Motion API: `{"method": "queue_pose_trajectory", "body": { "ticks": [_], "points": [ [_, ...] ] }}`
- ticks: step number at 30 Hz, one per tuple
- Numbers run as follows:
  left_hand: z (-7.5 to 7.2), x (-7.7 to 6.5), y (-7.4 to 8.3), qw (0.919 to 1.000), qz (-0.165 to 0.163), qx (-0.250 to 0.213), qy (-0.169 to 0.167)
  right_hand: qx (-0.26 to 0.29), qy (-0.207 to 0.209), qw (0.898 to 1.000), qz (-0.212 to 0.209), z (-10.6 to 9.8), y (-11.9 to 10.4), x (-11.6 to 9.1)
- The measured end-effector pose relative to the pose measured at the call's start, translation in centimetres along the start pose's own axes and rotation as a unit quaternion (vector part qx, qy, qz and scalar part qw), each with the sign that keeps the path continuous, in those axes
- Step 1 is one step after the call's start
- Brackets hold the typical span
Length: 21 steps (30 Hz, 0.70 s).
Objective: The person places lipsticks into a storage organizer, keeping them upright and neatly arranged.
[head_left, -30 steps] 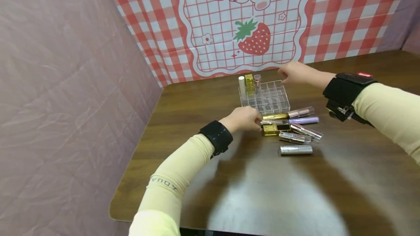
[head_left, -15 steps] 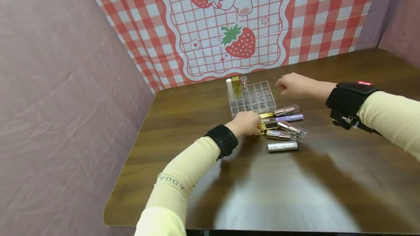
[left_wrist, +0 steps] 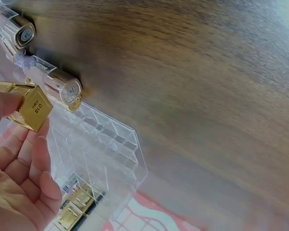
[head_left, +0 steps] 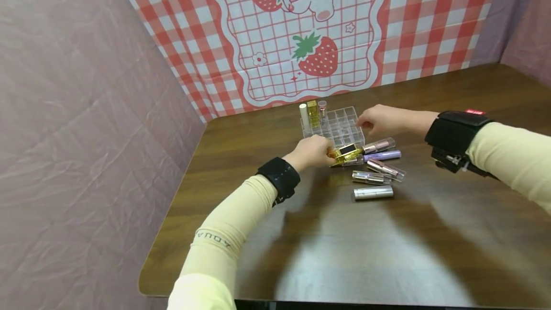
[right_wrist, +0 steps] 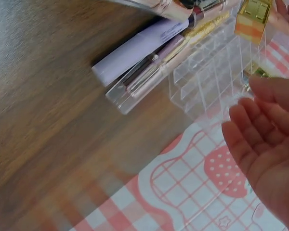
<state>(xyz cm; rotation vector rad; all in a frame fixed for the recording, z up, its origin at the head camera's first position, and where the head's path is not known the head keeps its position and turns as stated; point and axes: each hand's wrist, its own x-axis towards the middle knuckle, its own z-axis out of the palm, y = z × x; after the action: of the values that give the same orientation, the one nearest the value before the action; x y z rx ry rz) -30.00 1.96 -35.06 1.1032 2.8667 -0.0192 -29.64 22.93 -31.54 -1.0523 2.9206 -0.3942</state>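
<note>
My left hand (head_left: 313,151) pinches a square gold lipstick (left_wrist: 34,111) between thumb and fingers, over the near-left corner of the clear divided organizer (head_left: 349,126). In the left wrist view its end, marked 01B, faces the camera. Beside the organizer's right edge is my right hand (head_left: 380,119), fingers loosely curled with nothing in them. Upright in the organizer's far-left cells stand a white tube (head_left: 304,117), another gold lipstick (head_left: 313,115) and a clear-capped lipstick (head_left: 323,111). Just in front of the organizer lie a lilac tube (right_wrist: 139,50) and several clear-capped tubes.
A silver tube (head_left: 373,193) lies closest to me, with a clear-capped lipstick (head_left: 371,177) behind it. The wooden table (head_left: 344,252) meets a red-checked strawberry cloth (head_left: 318,56) at the back. A pinkish fabric wall (head_left: 86,133) rises at the left.
My left hand has picked the gold lipstick up from the pile and moved it slightly toward the organizer. My right hand has come in closer to the organizer's right edge.
</note>
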Motion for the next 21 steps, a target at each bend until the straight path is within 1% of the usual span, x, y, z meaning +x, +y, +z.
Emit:
{"method": "queue_pose_trajectory", "body": {
  "ticks": [3, 4, 11, 14, 19, 21],
  "points": [
    [0.0, -0.1, -0.3, 1.0000, -0.002, -0.002, -0.001, 0.010, -0.031, 0.999, -0.020, 0.3, -0.2, 0.3],
    [0.1, -0.2, -0.3, 1.0000, -0.003, -0.004, -0.001, 0.008, -0.034, 0.999, -0.026, 0.4, -0.3, 0.4],
    [0.2, -0.3, -0.7, 0.9999, -0.012, -0.011, -0.003, 0.006, -0.030, 0.999, -0.018, 0.5, -0.5, 0.7],
    [0.1, -0.3, -0.8, 0.9997, -0.019, -0.017, 0.002, 0.009, -0.029, 0.999, -0.022, 0.4, -0.4, 0.7],
    [0.0, -0.3, -0.9, 0.9993, -0.020, -0.031, 0.005, 0.038, -0.054, 0.998, -0.016, 0.2, -1.1, 1.0],
    [-0.1, -0.3, -0.9, 0.9993, -0.018, -0.034, 0.003, 0.036, -0.070, 0.997, -0.014, 0.0, -1.6, 1.5]
  ]
}}
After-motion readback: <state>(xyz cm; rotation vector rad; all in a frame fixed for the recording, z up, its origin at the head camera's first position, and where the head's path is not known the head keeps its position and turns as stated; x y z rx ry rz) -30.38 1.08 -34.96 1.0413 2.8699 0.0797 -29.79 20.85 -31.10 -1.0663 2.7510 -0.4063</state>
